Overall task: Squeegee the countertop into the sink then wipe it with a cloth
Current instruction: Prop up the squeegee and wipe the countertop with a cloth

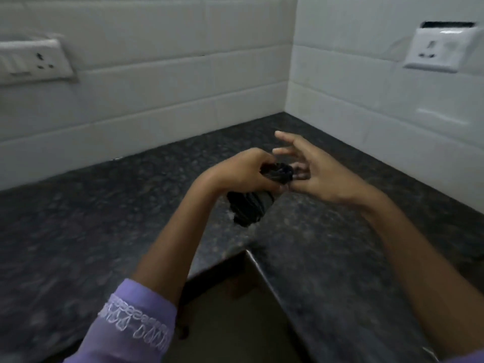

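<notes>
With no squeegee or sink in sight, I judge I'm at the wiping stage: my left hand [243, 171] grips the bunched dark cloth [250, 205] above the speckled black stone desk [78, 231], right hand [311, 169] fingers spread.

Black cloth [248, 205], speckled dark countertop [327, 258]

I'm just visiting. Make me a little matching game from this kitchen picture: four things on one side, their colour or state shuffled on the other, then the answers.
Things:
1. cloth
2. right hand
3. sleeve
4. wall tiles

Descriptions:
A. white
B. fingers spread, holding nothing
C. purple with white embroidery
D. dark, bunched in the left hand

Pairs: 1-D, 2-B, 3-C, 4-A
</notes>
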